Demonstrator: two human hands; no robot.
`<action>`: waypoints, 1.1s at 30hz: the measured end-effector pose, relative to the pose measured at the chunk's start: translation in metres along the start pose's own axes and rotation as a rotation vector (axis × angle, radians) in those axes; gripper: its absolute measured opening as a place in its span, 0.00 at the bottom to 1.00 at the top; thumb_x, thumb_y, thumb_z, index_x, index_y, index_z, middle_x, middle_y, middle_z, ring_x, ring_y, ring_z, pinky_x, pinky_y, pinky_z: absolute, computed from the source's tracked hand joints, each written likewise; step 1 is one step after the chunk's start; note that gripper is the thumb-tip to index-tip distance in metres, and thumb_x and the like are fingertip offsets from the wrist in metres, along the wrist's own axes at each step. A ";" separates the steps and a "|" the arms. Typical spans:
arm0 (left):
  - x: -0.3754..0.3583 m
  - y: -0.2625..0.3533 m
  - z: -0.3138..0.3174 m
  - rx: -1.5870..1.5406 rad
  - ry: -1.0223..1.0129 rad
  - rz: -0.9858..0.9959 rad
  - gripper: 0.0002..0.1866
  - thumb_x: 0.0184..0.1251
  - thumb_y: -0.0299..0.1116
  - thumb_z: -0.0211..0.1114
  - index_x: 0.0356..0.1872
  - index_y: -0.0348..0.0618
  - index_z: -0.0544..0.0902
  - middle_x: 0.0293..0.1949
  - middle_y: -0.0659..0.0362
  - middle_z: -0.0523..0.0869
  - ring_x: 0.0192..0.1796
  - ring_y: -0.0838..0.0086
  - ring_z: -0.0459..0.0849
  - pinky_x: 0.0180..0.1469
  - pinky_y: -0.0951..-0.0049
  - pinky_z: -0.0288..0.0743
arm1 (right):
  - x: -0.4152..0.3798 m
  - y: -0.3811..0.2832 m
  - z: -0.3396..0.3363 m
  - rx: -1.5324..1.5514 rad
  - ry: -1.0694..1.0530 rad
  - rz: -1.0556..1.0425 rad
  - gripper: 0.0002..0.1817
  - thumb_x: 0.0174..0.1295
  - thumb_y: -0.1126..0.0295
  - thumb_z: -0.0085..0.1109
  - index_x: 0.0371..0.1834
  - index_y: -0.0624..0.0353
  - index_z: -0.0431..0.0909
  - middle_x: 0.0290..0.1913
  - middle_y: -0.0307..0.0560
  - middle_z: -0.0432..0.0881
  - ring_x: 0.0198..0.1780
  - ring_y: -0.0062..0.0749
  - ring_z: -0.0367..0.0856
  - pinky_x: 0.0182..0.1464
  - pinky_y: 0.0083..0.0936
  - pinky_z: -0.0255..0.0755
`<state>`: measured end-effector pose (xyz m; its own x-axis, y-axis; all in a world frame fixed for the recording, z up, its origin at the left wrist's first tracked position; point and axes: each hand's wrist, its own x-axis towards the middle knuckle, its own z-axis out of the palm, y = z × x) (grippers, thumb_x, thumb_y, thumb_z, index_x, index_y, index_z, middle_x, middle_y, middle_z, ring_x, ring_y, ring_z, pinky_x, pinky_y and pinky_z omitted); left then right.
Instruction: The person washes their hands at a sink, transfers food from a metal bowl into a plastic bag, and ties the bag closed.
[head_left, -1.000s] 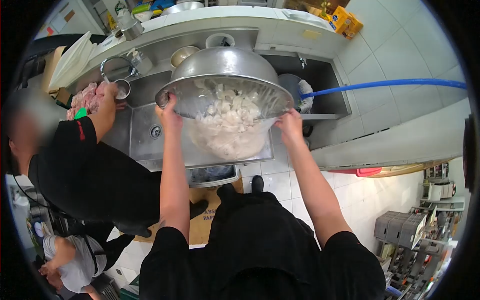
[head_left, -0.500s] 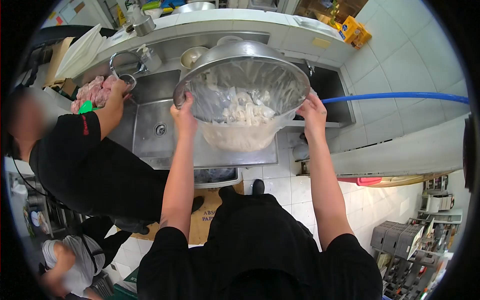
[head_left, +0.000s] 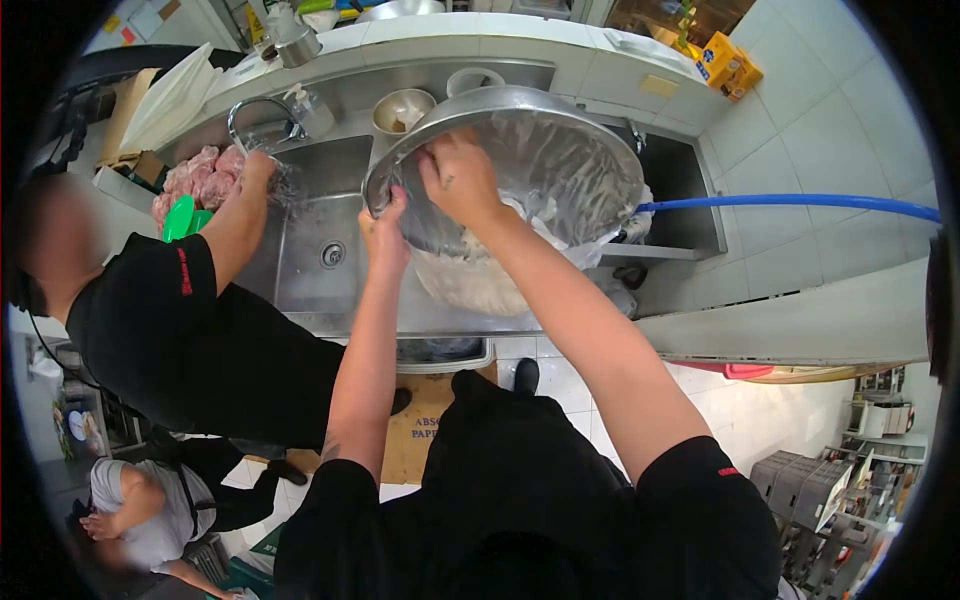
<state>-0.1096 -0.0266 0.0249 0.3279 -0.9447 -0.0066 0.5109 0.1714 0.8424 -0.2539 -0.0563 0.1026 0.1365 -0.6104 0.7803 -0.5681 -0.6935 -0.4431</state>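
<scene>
A large steel bowl [head_left: 560,110] lined with a clear plastic bag [head_left: 570,180] is tipped toward me over the sink [head_left: 300,270]. White chopped pieces have slid into the bottom of the bag [head_left: 480,285], which hangs below the bowl's rim. My left hand [head_left: 385,225] grips the bowl's left rim. My right hand [head_left: 455,175] reaches across inside the bowl, fingers closed on the plastic bag near the left rim.
A person in black [head_left: 190,330] stands at my left with a hand at the running tap [head_left: 262,115]. Pink raw meat [head_left: 195,180] lies beside them. A blue hose [head_left: 790,203] crosses the right. Small bowls [head_left: 402,108] sit behind the sink. Another person [head_left: 150,515] crouches lower left.
My right hand left the bowl's right rim and moved across into the bowl onto the bag. The bowl tilted further and the white pieces slid down into the hanging bag.
</scene>
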 end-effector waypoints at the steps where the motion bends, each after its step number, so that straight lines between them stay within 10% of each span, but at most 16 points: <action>1: -0.003 0.003 0.001 0.000 0.001 0.001 0.16 0.65 0.35 0.77 0.47 0.36 0.85 0.42 0.62 0.87 0.45 0.78 0.80 0.51 0.73 0.70 | -0.008 0.009 0.013 -0.041 -0.094 -0.015 0.12 0.58 0.74 0.61 0.45 0.63 0.79 0.50 0.54 0.81 0.51 0.56 0.79 0.53 0.46 0.76; 7: -0.006 -0.001 -0.007 -0.031 0.073 0.026 0.16 0.65 0.34 0.77 0.47 0.35 0.86 0.41 0.62 0.86 0.44 0.78 0.80 0.50 0.73 0.71 | -0.102 0.051 -0.005 -0.354 -0.692 0.077 0.12 0.52 0.72 0.63 0.41 0.61 0.83 0.48 0.51 0.82 0.55 0.50 0.79 0.58 0.43 0.75; 13: -0.019 0.012 0.002 -0.031 0.101 0.105 0.14 0.65 0.32 0.76 0.46 0.36 0.87 0.40 0.64 0.86 0.41 0.80 0.79 0.49 0.75 0.69 | -0.085 0.064 -0.071 -0.502 -0.148 0.151 0.14 0.59 0.64 0.65 0.45 0.60 0.83 0.47 0.56 0.81 0.53 0.56 0.78 0.54 0.46 0.75; 22: -0.019 0.006 0.013 -0.110 0.022 0.146 0.13 0.64 0.31 0.76 0.47 0.36 0.87 0.41 0.64 0.87 0.43 0.80 0.81 0.50 0.76 0.70 | -0.112 0.014 -0.026 -0.231 -0.475 0.483 0.21 0.62 0.58 0.66 0.50 0.62 0.80 0.51 0.61 0.77 0.54 0.59 0.77 0.54 0.49 0.74; 26: -0.014 0.003 0.011 -0.177 0.080 0.186 0.15 0.64 0.30 0.75 0.49 0.35 0.86 0.43 0.62 0.88 0.45 0.77 0.83 0.53 0.74 0.72 | -0.081 0.028 -0.009 -0.184 -0.130 0.322 0.20 0.57 0.63 0.68 0.51 0.59 0.79 0.46 0.56 0.78 0.52 0.54 0.78 0.50 0.50 0.74; 33: -0.007 -0.007 -0.006 -0.184 0.006 0.154 0.17 0.66 0.27 0.72 0.54 0.34 0.84 0.49 0.59 0.88 0.51 0.73 0.84 0.58 0.71 0.73 | -0.133 0.002 -0.016 -0.289 -0.618 0.212 0.11 0.53 0.73 0.66 0.40 0.58 0.82 0.44 0.51 0.79 0.51 0.51 0.77 0.51 0.45 0.73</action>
<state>-0.1104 -0.0191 0.0157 0.4180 -0.9017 0.1109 0.5900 0.3622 0.7216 -0.2858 0.0299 0.0050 0.3855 -0.8856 0.2589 -0.8142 -0.4585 -0.3562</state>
